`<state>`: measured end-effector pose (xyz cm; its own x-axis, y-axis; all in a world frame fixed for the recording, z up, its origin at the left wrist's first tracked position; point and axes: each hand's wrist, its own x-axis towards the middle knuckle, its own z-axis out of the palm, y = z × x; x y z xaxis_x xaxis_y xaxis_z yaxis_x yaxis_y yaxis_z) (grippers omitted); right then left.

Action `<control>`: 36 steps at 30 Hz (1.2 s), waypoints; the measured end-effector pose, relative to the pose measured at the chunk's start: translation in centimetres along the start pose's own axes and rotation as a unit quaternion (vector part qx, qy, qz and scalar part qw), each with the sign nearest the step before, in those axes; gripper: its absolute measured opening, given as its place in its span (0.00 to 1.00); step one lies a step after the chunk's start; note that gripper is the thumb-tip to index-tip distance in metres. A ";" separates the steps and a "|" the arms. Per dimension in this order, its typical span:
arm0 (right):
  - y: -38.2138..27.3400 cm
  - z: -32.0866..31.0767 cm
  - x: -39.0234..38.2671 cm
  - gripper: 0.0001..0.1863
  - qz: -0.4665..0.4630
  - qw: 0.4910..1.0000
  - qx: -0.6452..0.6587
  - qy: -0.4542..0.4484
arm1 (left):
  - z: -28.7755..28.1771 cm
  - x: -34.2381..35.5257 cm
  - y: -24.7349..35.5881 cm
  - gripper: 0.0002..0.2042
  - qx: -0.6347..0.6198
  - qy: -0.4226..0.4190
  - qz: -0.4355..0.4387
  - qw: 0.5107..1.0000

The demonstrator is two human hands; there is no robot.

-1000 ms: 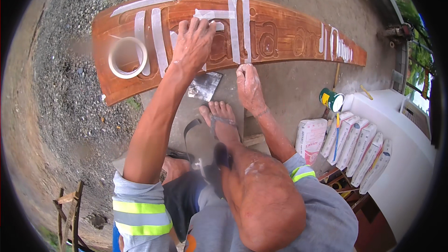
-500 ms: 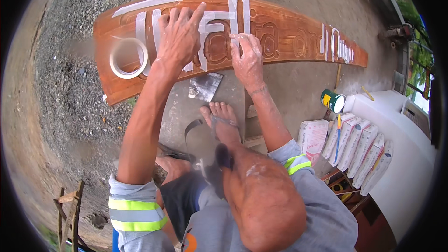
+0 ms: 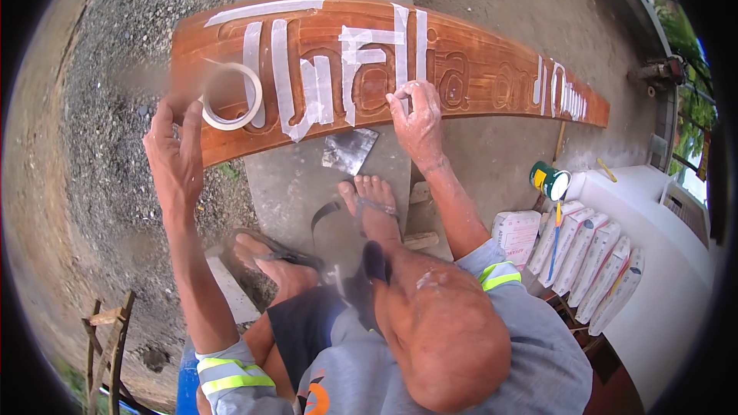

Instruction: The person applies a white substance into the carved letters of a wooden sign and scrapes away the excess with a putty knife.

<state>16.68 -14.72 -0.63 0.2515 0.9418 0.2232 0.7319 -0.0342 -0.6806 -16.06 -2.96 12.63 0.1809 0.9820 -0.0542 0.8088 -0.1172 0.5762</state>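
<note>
A long curved board of reddish-brown wood [image 3: 484, 50] with carved letters lies across in front of me. Strips of whitish masking tape [image 3: 284, 61] cover several letters on its left half. My right hand [image 3: 419, 115] is at the board's lower edge, thumb and forefinger pinched at the bottom end of an upright tape strip [image 3: 421, 38]. At the board's left end, my left hand [image 3: 175, 150] has its fingers apart, close beside a roll of masking tape [image 3: 231, 124]. Whether the fingertips touch the roll is blurred.
A scraped metal sheet [image 3: 350, 150] lies on the concrete strip below the board, near my sandalled foot [image 3: 377, 211]. Rightward are a green paint can [image 3: 550, 180] and several filled sacks [image 3: 576, 253]. Gravel [image 3: 115, 138] spreads at left, with a wooden stand [image 3: 108, 346] lower down.
My left hand has left the taped letters and moved left and down to the tape roll. My right hand has shifted slightly right and down, still pinched at the tape.
</note>
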 end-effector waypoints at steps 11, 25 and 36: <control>-1.7 1.3 -8.4 0.36 -0.109 0.954 -0.089 -0.264 | 12.3 -0.2 6.8 0.15 0.107 -0.054 0.261 0.958; 1.4 1.3 -9.2 0.20 -0.119 0.986 0.008 -0.114 | 17.2 2.6 5.5 0.24 0.289 -0.073 0.318 0.900; -3.7 -4.1 -6.1 0.12 0.266 0.950 0.162 -0.003 | 13.7 -4.1 8.2 0.15 -0.228 -0.227 0.073 0.944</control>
<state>15.00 -21.71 3.36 0.5271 0.8219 -0.2158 0.2691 -0.4024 -0.8750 -2.52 -9.93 6.43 0.5771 0.7835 -0.2304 0.4495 -0.0692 0.8906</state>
